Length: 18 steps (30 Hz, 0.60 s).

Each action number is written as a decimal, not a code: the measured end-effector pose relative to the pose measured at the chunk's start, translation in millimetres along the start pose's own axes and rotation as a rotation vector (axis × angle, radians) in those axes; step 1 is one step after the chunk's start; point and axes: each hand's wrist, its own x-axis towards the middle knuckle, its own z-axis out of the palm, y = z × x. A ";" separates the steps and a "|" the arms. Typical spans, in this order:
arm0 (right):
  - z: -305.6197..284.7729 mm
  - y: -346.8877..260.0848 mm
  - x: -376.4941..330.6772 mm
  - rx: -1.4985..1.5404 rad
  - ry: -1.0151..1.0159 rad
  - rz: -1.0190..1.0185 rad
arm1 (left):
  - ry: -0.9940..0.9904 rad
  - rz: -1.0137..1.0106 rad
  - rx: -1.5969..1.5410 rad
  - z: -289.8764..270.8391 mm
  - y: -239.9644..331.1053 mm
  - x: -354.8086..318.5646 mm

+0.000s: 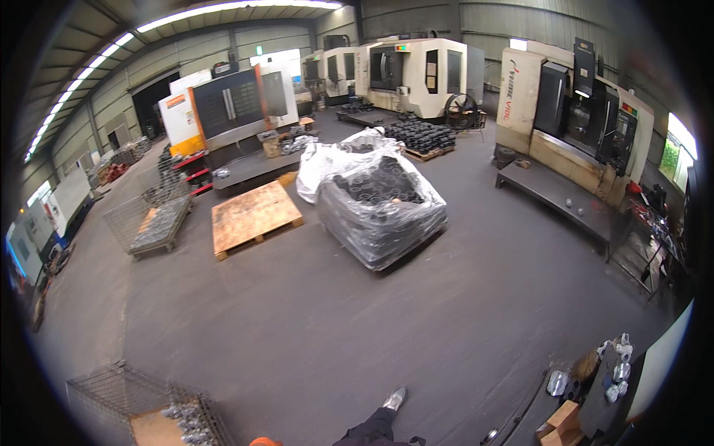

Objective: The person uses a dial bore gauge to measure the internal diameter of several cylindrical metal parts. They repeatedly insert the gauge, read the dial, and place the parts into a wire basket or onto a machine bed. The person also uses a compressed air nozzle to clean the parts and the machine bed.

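Neither my left hand nor my right hand shows in the head view. At the lower edge an orange patch (265, 441) peeks in, too little of it to make out. My dark trouser leg (372, 429) and a grey shoe (396, 398) stand on the dark floor. Ahead of me sits a pallet load of dark round parts (375, 182) wrapped in clear plastic film (372, 234). White sacking (316, 167) lies against its far left side. A bare wooden pallet (255, 212) rests on the floor to its left.
Wire mesh cages holding metal parts stand at near left (104, 390) and farther left (123, 223). Large machining centres (558, 119) line the back and right, one with a low metal platform (550, 199). A bench with metal parts (547, 401) is at near right.
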 end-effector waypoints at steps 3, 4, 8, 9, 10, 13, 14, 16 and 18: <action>-42.2 -33.6 50.6 0.028 -0.037 0.178 | -0.238 -0.054 0.116 -104.1 14.3 103.1; -58.9 -42.4 62.6 0.041 -0.031 0.212 | -0.320 -0.071 0.165 -151.4 25.8 131.8; -128.6 -106.2 119.5 0.120 -0.005 0.283 | -0.279 -0.445 -0.140 -296.0 123.9 273.6; -143.4 -120.5 134.2 0.139 0.003 0.300 | -0.084 -0.352 -0.217 -347.6 169.4 317.1; -156.5 -125.1 144.5 0.172 0.020 0.348 | -0.068 -0.367 -0.285 -444.5 256.9 337.5; -185.0 -180.2 217.0 0.190 0.001 0.288 | 0.222 0.062 -0.246 -549.3 349.4 481.9; -198.5 -191.8 245.5 0.201 0.010 0.292 | 0.313 0.166 -0.299 -600.7 401.0 513.2; -221.2 -204.3 294.6 0.206 0.022 0.320 | 0.381 0.323 -0.470 -686.4 502.1 542.7; -243.0 -218.3 350.3 0.199 0.018 0.328 | 0.393 0.374 -0.624 -746.7 558.5 561.8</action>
